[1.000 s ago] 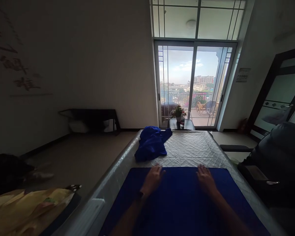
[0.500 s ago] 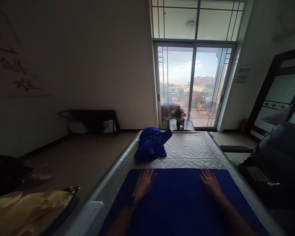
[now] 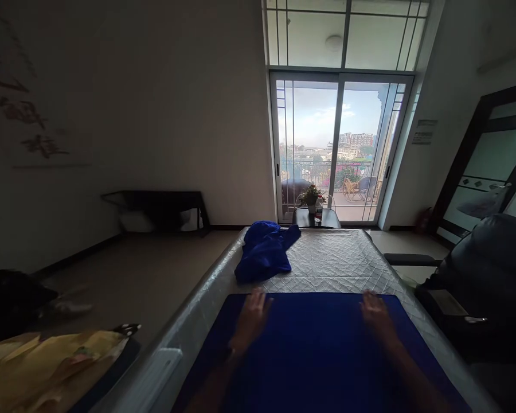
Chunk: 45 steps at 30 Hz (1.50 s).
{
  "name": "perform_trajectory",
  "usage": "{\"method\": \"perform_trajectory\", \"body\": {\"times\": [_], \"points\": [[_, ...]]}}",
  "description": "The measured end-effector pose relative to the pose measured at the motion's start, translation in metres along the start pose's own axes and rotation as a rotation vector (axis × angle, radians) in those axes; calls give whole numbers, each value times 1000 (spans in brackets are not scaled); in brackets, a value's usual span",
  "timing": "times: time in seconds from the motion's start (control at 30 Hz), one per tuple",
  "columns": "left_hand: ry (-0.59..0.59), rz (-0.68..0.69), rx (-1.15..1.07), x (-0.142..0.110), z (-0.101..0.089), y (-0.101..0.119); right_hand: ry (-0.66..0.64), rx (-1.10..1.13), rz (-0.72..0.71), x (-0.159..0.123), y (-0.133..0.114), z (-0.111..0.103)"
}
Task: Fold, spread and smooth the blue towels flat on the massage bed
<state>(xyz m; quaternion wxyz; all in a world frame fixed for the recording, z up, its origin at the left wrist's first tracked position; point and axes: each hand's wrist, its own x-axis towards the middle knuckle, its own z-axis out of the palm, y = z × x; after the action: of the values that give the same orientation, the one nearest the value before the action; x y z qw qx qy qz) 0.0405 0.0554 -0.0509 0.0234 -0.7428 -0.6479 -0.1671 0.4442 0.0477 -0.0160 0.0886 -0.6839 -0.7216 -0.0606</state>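
Note:
A flat dark blue mat or board [image 3: 313, 350] lies in front of me on a plastic-covered mattress [image 3: 335, 252]. Near its far left corner is my left hand [image 3: 251, 321], palm down, fingers pointing away and slightly apart, holding nothing. My right hand [image 3: 376, 315] is at the far right part of the mat, also palm down and a little blurred, with nothing in it. Whether the palms press on the mat or hover just above it I cannot tell. Beyond my left hand rests a crumpled blue cloth [image 3: 264, 252], apart from the mat.
A small table [image 3: 329, 221] with a potted plant [image 3: 311, 196] and a bottle [image 3: 319, 209] stands past the mattress, before a sliding glass door [image 3: 305, 126]. On the right is a dark armchair [image 3: 494, 269]; yellowish fabric [image 3: 55, 367] lies at the lower left.
My right hand has shifted to the right and slightly away from me. My left hand has moved slightly forward, its fingertips now reaching the mat's far edge. The cloth has stayed put.

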Motion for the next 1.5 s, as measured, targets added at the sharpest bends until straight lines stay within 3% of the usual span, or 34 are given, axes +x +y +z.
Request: {"method": "perform_trajectory", "body": {"times": [0.1,0.17,0.27,0.37,0.43,0.53,0.7,0.77,0.87,0.93,1.0,1.1,1.17,1.23,1.3,1.33,1.4,1.5], "points": [[-45,187,-75,-3,9,73,-79,70,-217,-9,-62,10],[-90,261,-139,-8,15,106,-117,141,-297,-17,-100,18],[-172,258,-198,-15,18,124,-181,199,-362,-26,-133,27],[-210,223,-196,-22,14,113,-238,203,-319,-29,-135,28],[-230,188,-181,-29,9,93,-258,189,-272,-30,-123,26],[-245,99,-129,-47,5,46,-269,143,-199,-33,-85,23],[-159,-32,14,-96,9,-55,-232,23,9,-50,22,35],[-89,-42,72,-116,13,-85,-209,-22,125,-58,67,44],[2,-20,98,-133,13,-110,-147,-63,158,-68,116,49],[-6,-73,68,-131,7,-109,-119,-90,131,-71,128,44],[-53,-192,21,-120,-1,-93,-105,-119,102,-71,116,33],[-107,-246,-57,-92,-14,-34,-95,-131,32,-67,52,14],[-172,-118,-158,-76,-18,23,-124,-77,-99,-66,-10,4],[-226,105,-230,-66,-17,79,-189,23,-232,-68,-70,-1],[-264,262,-264,-63,-12,120,-265,108,-316,-72,-113,-2],[-273,308,-267,-64,-9,131,-296,139,-342,-75,-126,-1],[-276,341,-255,-69,-2,134,-335,179,-346,-79,-133,1],[-264,262,-195,-81,7,94,-325,197,-241,-86,-105,9]]}}
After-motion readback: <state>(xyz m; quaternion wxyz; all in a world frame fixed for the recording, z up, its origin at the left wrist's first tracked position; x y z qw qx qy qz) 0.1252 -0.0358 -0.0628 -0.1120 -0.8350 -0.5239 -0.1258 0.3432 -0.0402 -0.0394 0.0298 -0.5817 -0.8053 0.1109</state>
